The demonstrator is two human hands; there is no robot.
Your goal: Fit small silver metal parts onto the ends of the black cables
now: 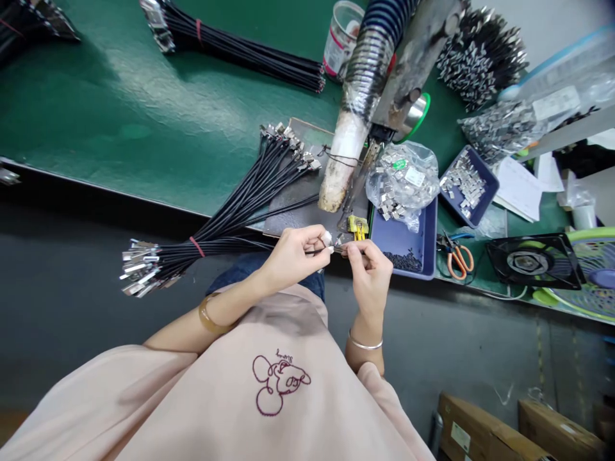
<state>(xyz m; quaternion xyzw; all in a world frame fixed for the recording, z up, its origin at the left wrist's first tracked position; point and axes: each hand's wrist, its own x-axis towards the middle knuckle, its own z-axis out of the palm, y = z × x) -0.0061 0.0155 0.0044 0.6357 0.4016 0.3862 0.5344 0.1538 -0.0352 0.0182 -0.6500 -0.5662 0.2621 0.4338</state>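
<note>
My left hand point(298, 255) is closed in a pinch around the end of a thin black cable point(314, 251), with a white covering on a fingertip. Close beside it, my right hand point(369, 267) pinches something small and thin that points toward the cable end; its kind is too small to tell. To the left lies a bundle of black cables point(235, 198) with metal connectors, tied with a red band point(196, 247). Its near end hangs over the table edge. Just beyond my fingers stands a yellow sponge point(358, 224) in a yellow holder.
A taped duct hose point(343, 147) hangs down above my hands. To the right are a blue tray point(427, 246) with small black parts, a plastic bag of connectors point(402, 176), a smaller connector tray point(492, 186), orange-handled pliers point(460, 261) and a fan point(533, 262). Another cable bundle point(250, 51) lies behind.
</note>
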